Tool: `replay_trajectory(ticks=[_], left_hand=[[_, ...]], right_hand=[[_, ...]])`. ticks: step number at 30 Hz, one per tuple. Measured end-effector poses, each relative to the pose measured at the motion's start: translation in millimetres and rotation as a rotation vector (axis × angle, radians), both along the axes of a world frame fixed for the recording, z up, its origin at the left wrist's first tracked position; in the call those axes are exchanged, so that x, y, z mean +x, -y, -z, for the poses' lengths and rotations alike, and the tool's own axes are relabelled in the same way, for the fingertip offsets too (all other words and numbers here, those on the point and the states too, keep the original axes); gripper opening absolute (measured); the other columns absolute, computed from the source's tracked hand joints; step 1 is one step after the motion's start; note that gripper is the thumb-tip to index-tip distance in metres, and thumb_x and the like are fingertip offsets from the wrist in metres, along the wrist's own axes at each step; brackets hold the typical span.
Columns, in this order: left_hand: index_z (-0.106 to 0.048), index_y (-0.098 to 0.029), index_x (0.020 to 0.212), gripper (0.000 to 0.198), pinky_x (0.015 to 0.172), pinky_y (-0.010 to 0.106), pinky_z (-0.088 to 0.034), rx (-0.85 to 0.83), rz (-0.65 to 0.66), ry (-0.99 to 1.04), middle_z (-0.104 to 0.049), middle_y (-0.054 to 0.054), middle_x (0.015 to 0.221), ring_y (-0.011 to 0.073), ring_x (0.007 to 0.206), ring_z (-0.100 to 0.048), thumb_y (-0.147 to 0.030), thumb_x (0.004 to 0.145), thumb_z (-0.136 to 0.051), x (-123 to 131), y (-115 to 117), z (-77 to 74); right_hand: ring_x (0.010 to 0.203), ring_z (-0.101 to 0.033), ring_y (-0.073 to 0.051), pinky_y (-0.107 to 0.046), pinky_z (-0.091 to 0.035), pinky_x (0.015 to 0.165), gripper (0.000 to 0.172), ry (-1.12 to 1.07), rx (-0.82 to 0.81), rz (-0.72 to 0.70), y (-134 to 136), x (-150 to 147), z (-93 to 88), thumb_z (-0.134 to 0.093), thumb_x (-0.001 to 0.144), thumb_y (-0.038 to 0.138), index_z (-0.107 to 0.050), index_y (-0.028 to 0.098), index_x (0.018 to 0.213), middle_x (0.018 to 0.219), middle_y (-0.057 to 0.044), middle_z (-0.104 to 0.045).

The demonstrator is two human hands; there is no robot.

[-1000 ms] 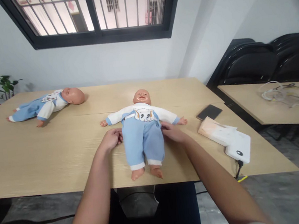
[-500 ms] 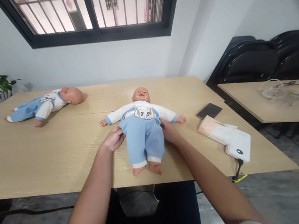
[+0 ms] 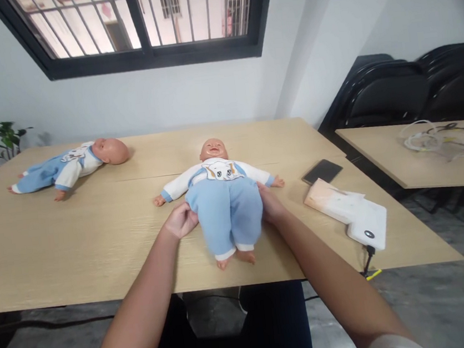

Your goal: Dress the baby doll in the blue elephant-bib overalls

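Pinching the blue trousers (image 3: 215,215) at one hip between our left hand's (image 3: 182,220) fingers, our right hand (image 3: 272,205) against the other hip, its grip too hidden to tell, the doll (image 3: 214,151) face up on our table (image 3: 98,250).

Office or meeting room, by appearance: a pale wood-topped table (image 3: 97,239) is standing below a dark-framed window (image 3: 141,22), black chairs (image 3: 386,95) are standing massed together, and cables (image 3: 424,146) are lying tangled on a side table (image 3: 393,161).
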State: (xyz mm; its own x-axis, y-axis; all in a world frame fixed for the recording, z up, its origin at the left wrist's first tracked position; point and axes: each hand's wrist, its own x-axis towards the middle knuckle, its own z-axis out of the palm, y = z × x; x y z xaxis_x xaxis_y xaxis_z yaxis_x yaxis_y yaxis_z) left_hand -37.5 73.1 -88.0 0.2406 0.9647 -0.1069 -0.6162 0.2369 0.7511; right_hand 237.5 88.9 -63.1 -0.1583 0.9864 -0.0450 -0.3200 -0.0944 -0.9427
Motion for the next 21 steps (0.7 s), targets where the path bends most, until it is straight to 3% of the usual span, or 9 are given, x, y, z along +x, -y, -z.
replay_trajectory(ticks=[4,8,13,21], left_hand=[[-0.072,-0.017,0.102,0.024,0.101,0.036,-0.058,0.067,-0.051,0.018,-0.079,0.006,0.098,0.0220,0.096,-0.075,-0.013,0.079,-0.073,2.3,0.0,1.7],[-0.071,-0.020,0.107,0.037,0.105,0.038,-0.056,0.094,-0.142,-0.007,-0.080,0.006,0.103,0.0238,0.102,-0.074,-0.026,0.075,-0.087,5.9,-1.1,2.5],[-0.074,-0.018,0.106,0.039,0.105,0.046,-0.055,0.066,-0.062,-0.127,-0.080,0.008,0.103,0.0284,0.103,-0.075,-0.032,0.073,-0.090,13.2,-2.7,5.5],[-0.075,-0.019,0.102,0.036,0.105,0.044,-0.053,0.028,-0.065,-0.171,-0.080,0.007,0.105,0.0275,0.106,-0.072,-0.035,0.074,-0.090,17.7,-4.4,6.6]], right_hand=[[0.126,-0.066,-0.033,-0.052,-0.053,0.107,0.043,-0.030,-0.032,0.007,1.2,0.1,-2.7,-0.070,0.085,0.053,-0.074,0.026,0.117,0.132,-0.006,-0.074],[0.125,-0.067,-0.034,-0.053,-0.051,0.110,0.041,-0.089,-0.046,-0.017,2.4,-2.5,-0.8,-0.078,0.080,0.045,-0.075,0.026,0.115,0.129,-0.005,-0.075],[0.130,-0.064,-0.034,-0.051,-0.050,0.112,0.041,-0.107,-0.079,-0.032,1.5,0.3,3.1,-0.073,0.084,0.052,-0.074,0.025,0.116,0.129,-0.007,-0.075],[0.130,-0.064,-0.038,-0.051,-0.056,0.104,0.060,-0.015,-0.051,-0.054,-2.2,7.1,6.7,-0.067,0.081,0.072,-0.075,0.024,0.116,0.136,-0.016,-0.070]])
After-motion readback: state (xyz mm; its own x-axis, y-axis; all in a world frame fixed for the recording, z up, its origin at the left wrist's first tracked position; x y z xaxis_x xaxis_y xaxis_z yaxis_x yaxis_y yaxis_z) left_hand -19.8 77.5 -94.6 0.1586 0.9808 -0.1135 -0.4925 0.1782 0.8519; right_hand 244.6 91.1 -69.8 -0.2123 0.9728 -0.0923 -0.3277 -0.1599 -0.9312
